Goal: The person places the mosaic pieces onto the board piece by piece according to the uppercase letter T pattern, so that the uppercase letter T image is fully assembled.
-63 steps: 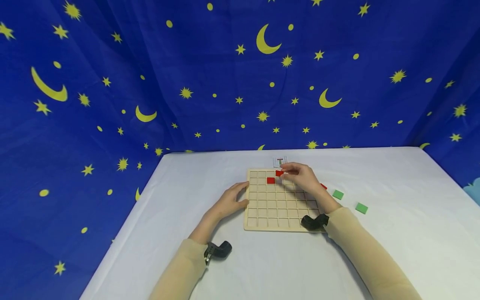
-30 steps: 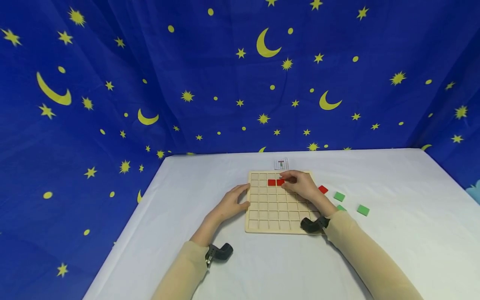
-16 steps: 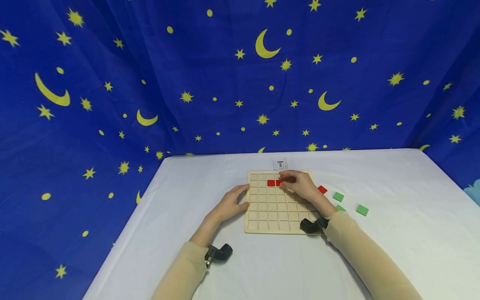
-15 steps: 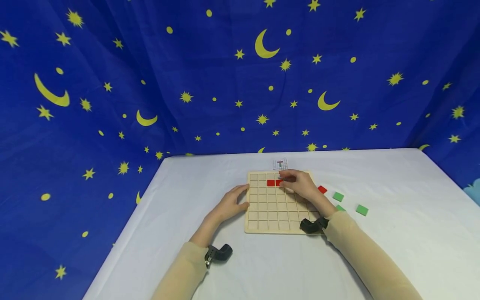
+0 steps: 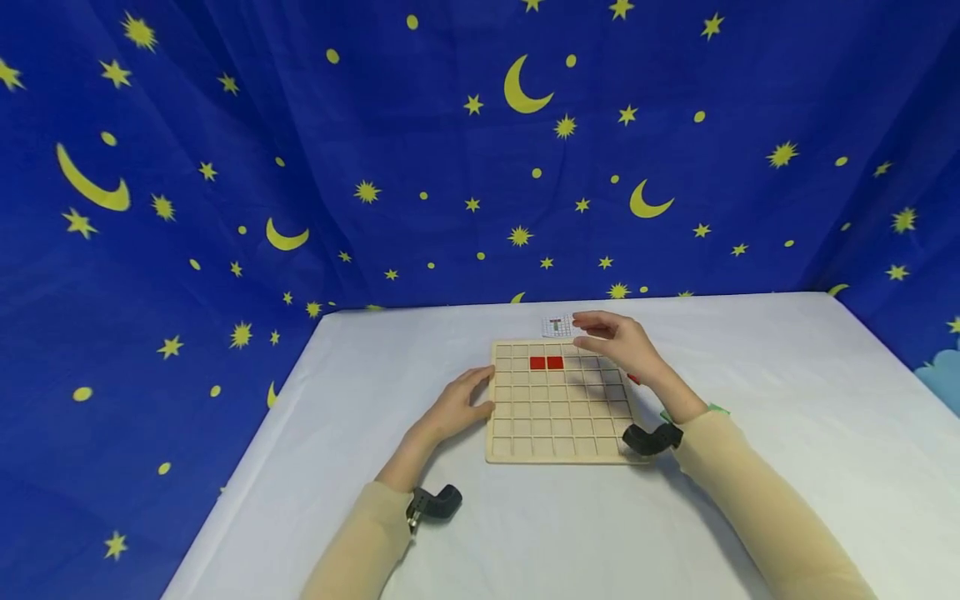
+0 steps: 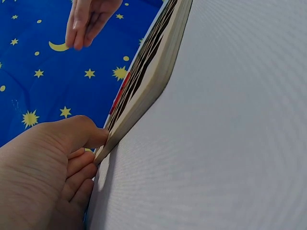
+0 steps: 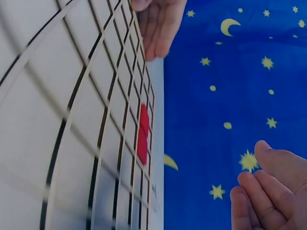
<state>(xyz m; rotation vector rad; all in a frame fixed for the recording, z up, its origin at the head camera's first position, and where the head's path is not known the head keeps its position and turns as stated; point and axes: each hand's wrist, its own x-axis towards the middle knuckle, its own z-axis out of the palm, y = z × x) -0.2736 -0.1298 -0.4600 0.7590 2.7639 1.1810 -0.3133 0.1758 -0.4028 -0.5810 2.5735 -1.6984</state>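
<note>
A wooden grid board [image 5: 551, 408] lies on the white table, with two red square tiles [image 5: 537, 363] side by side in its second row from the back. My left hand [image 5: 453, 404] rests against the board's left edge, thumb and fingers touching the rim with relaxed fingers; the left wrist view shows the thumb [image 6: 88, 132] on that edge. Raised over the back right part of the board is my right hand [image 5: 626, 346], its fingers loosely extended. Nothing shows between its thumb and fingers [image 7: 256, 191] in the right wrist view.
Behind the board lies a small card [image 5: 557, 326] printed with a grid pattern. A loose red tile [image 5: 634, 379] and green tiles [image 5: 720, 408] lie to the right, partly hidden by my right arm. A blue star-patterned cloth [image 5: 450, 150] hangs behind the table.
My right hand set a second red tile beside the first, let go, and has since lifted and moved right. My left hand has stayed at the board's left edge.
</note>
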